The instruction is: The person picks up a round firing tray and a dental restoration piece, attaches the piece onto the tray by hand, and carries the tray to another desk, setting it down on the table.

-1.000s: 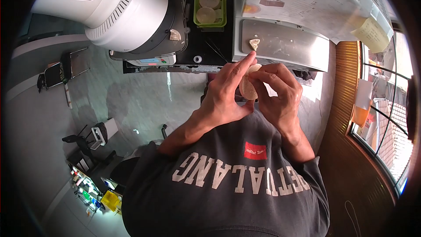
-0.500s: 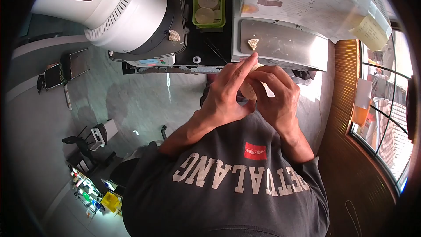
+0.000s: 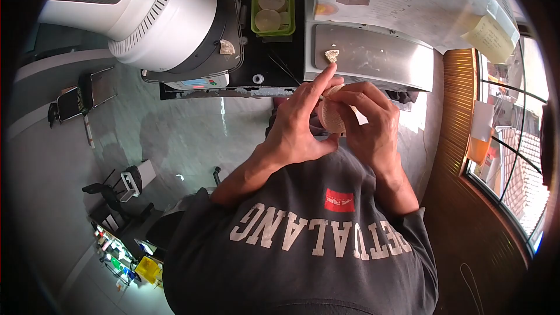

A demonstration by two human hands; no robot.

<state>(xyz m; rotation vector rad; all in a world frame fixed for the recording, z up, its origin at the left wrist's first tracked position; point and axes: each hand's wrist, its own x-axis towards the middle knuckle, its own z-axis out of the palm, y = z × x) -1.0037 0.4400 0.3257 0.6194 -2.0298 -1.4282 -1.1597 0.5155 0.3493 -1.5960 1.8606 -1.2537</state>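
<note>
A round beige disc with a textured face (image 3: 332,118) is held up between my two hands, in front of my chest. My left hand (image 3: 296,125) grips it at the edge, thumb at the bottom and fingers at the top. With fingers bent, my right hand (image 3: 370,122) pinches at the disc's upper right edge; what lies between those fingertips is too small to make out. Just beyond my left fingertips, a small pale broken piece (image 3: 332,56) lies on a metal plate (image 3: 396,58).
A green basket (image 3: 254,23) with round discs stands on the black counter (image 3: 251,61). At the left is a large white machine (image 3: 169,23) with a fragment (image 3: 227,47) on its base. A metal-based device with a printed sheet (image 3: 396,6) is at the right.
The view has shifted slightly, so the counter items appear a little further left. The disc has turned a little and shows more of its face between my hands.
</note>
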